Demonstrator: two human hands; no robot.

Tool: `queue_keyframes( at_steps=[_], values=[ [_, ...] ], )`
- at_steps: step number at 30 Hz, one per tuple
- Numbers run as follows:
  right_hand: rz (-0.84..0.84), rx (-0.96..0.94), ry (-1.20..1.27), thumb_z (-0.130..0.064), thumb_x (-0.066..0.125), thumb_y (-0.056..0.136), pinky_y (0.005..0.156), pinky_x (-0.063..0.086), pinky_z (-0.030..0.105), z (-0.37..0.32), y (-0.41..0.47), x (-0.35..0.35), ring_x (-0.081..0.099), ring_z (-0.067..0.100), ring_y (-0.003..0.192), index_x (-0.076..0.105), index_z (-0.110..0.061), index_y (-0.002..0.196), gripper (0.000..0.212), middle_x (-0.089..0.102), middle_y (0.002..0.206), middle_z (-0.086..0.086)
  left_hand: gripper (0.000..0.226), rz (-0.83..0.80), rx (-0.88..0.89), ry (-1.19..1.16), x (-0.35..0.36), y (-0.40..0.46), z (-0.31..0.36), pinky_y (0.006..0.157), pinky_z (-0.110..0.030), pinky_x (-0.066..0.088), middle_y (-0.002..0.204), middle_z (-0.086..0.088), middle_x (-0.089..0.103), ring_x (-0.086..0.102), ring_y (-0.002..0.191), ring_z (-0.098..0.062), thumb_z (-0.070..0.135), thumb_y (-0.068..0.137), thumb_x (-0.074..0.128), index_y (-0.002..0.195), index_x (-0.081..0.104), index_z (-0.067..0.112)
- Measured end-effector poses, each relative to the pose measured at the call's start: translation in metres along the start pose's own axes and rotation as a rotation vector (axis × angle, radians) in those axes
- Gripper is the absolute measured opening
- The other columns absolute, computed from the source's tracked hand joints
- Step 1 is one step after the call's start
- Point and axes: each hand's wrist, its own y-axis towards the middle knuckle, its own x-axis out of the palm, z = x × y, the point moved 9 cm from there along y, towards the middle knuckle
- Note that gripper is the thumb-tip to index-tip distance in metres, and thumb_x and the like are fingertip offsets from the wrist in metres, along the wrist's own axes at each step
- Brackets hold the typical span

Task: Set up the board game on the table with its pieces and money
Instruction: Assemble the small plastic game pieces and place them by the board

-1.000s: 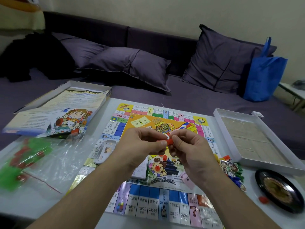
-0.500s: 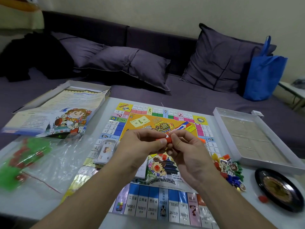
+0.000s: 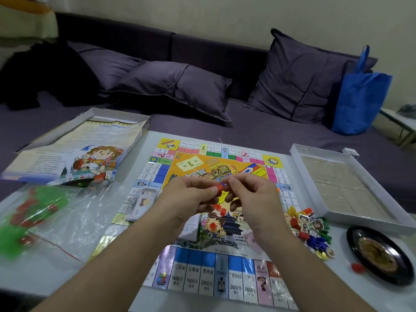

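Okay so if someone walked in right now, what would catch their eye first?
Probably the two hands, left hand and right hand, pinching a small red piece together above the middle of the colourful game board. Next, the bright blue bag on the sofa at far right, and the heap of game tokens by the board's right edge.

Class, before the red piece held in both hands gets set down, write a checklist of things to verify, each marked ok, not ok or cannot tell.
1. Red piece secure in the grip of left hand and right hand: ok.
2. Board lying flat and open: ok.
3. Bare board space below the hands: cannot tell; loose red pieces lie there.
4. Token pile clear of the hands: ok.
5. Piece intact: cannot tell.
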Motion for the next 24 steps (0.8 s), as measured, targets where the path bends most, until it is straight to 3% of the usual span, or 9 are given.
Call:
queue_keyframes(
  at_steps=[4, 8, 13, 20, 24],
  values=[
    [-0.037, 0.002, -0.342, -0.006, 0.061, 0.103, 0.070, 0.065, 0.036, 0.019, 0.015, -0.004, 0.071, 0.012, 0.078, 0.076, -0.027, 0.100, 0.026, 0.073, 0.088, -0.003, 0.014, 0.095, -0.057, -0.069, -0.015, 0.005, -0.007, 0.069, -0.029, 0.062, 0.100, -0.023, 0.076, 0.073, 0.083, -0.025, -0.006, 0.094, 0.068, 0.101, 0.079, 0.001],
    [-0.181, 0.062, -0.683, -0.019, 0.075, 0.096, 0.080, 0.061, 0.029, 0.045, 0.019, 0.010, 0.066, 0.008, 0.093, 0.071, -0.027, 0.113, 0.019, 0.069, 0.108, -0.009, 0.014, 0.118, -0.099, -0.134, -0.022, 0.006, -0.010, 0.071, -0.032, 0.062, 0.106, -0.027, 0.075, 0.073, 0.089, -0.029, -0.006, 0.094, 0.067, 0.102, 0.076, -0.001],
    [-0.215, 0.013, -0.883, -0.017, 0.076, 0.095, 0.084, 0.062, 0.037, 0.054, 0.017, 0.030, 0.066, 0.012, 0.089, 0.078, -0.020, 0.104, 0.010, 0.071, 0.099, -0.003, 0.012, 0.119, -0.119, -0.194, -0.023, 0.006, -0.010, 0.075, -0.035, 0.061, 0.106, -0.028, 0.073, 0.072, 0.088, -0.031, -0.008, 0.094, 0.065, 0.098, 0.074, -0.001],
    [-0.101, 0.037, -0.599, -0.007, 0.079, 0.090, 0.077, 0.062, 0.030, 0.039, 0.023, 0.013, 0.068, 0.007, 0.086, 0.071, -0.029, 0.091, 0.024, 0.071, 0.092, -0.011, 0.015, 0.140, -0.099, -0.172, -0.031, 0.009, -0.008, 0.077, -0.036, 0.063, 0.107, -0.026, 0.074, 0.075, 0.097, -0.034, -0.009, 0.093, 0.067, 0.104, 0.075, -0.002],
    [-0.086, 0.002, -0.245, -0.003, 0.083, 0.085, 0.066, 0.062, 0.028, 0.014, 0.017, 0.006, 0.074, 0.017, 0.074, 0.071, -0.015, 0.091, 0.019, 0.075, 0.082, 0.002, 0.015, 0.093, -0.059, -0.098, -0.027, 0.007, -0.003, 0.076, -0.033, 0.063, 0.104, -0.023, 0.077, 0.076, 0.093, -0.031, -0.008, 0.091, 0.070, 0.102, 0.078, 0.000]
  ],
)
